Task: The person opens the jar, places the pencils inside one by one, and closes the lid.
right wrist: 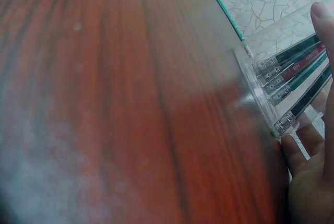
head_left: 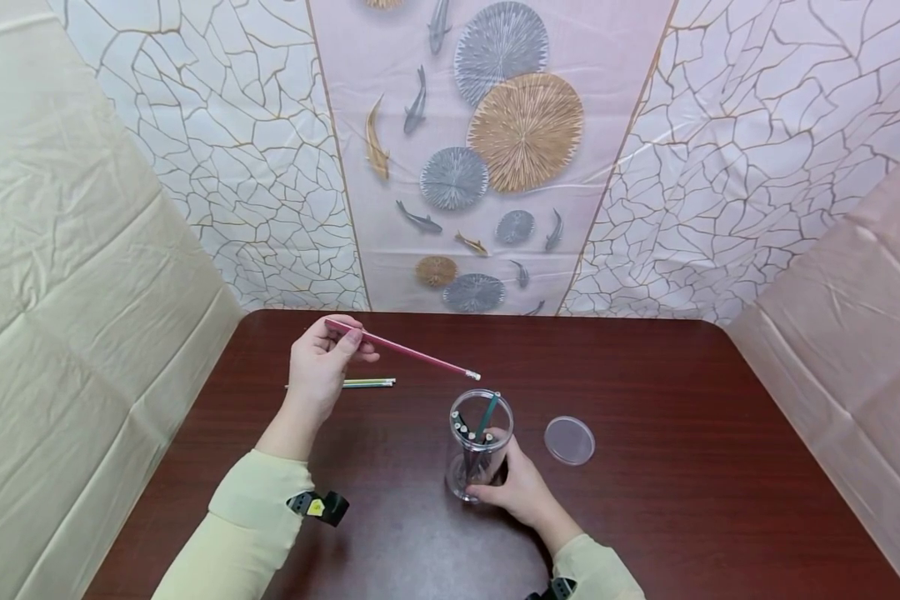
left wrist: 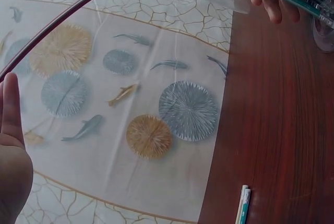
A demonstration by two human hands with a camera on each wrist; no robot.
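Observation:
My left hand [head_left: 319, 371] pinches a pink pencil [head_left: 408, 350] between thumb and fingers. Its eraser end points right and slightly down, a little beyond the rim of a clear jar [head_left: 457, 471]; the left wrist view shows the same pencil [left wrist: 57, 25] as dark red. The jar stands on the table without a lid, and my right hand [head_left: 521, 487] grips its right side, fingers around the back and thumb at the front. Several dark pencils [right wrist: 310, 91] stand inside, eraser ends at the bottom, along with a teal pencil [head_left: 487, 415] that leans against the rim.
On the table [head_left: 645, 517], a clear round lid [head_left: 570, 440] lies to the right of the jar. A few pencils [head_left: 370, 383], yellowish and teal, lie behind my left hand, partly hidden by it. Patterned cloth [head_left: 450, 250] hangs behind the table's far edge.

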